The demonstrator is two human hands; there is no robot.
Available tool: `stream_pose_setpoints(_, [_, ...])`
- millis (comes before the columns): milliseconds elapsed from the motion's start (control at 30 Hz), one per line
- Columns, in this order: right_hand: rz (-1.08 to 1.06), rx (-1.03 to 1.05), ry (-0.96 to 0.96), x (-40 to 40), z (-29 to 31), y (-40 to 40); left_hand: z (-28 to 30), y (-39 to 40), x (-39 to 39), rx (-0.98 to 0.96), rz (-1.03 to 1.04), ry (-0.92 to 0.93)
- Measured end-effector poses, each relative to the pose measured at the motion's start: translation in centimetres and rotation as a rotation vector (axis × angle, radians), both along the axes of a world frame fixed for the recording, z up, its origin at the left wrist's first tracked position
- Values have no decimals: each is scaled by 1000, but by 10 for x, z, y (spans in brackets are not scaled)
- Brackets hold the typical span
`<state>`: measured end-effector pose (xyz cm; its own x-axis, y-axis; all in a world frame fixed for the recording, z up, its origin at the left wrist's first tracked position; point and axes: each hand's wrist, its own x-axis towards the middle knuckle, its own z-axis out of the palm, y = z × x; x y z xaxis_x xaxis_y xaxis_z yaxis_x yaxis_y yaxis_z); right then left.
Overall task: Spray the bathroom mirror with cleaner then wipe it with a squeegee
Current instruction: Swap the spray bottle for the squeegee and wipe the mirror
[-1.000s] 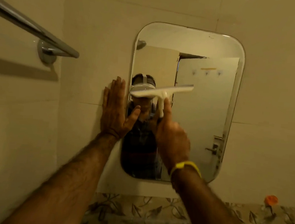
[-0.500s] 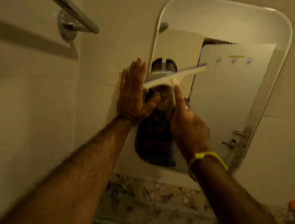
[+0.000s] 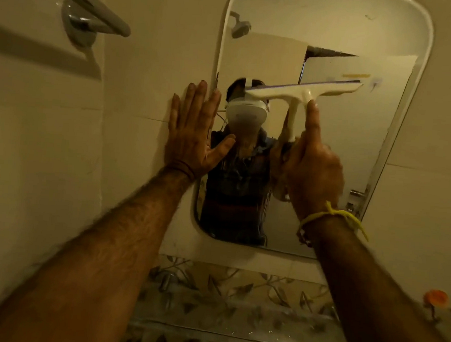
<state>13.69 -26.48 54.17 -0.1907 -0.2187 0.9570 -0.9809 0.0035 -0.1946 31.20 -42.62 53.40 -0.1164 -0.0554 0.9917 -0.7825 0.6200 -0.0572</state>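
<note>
The rounded-corner mirror (image 3: 338, 31) hangs on the tiled wall ahead. My right hand (image 3: 313, 172) grips the handle of a white squeegee (image 3: 300, 91), index finger stretched up along it. Its blade lies across the middle of the glass, tilted up to the right. My left hand (image 3: 192, 133) is flat and spread against the wall at the mirror's left edge, thumb over the glass. No spray bottle shows.
A chrome towel bar (image 3: 96, 17) juts from the wall at upper left. Below the mirror runs a leaf-patterned tile band (image 3: 237, 285) with a glass shelf edge under it. An orange cap (image 3: 435, 298) sits at lower right.
The squeegee and my right hand have shifted right across the glass, the blade staying tilted. The camera came closer and the view shifted. My left hand stays pressed at the mirror's left edge.
</note>
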Motion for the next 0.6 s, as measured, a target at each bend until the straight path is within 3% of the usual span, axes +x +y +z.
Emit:
stream_pose_setpoints(200, [61,208,17,6,-104,11,0,1,0,16,14,-9])
stream_pose_setpoints(267, [73,124,17,5,-82,6,-1,1,0,9,34,-14])
stream_pose_setpoints(400, [58,-21,-195,-1,-7,6,-1,3,0,14,68,-17])
stream_pose_setpoints(600, [-6,86,-170,13,-79,12,0,4,-5,0,180,-44])
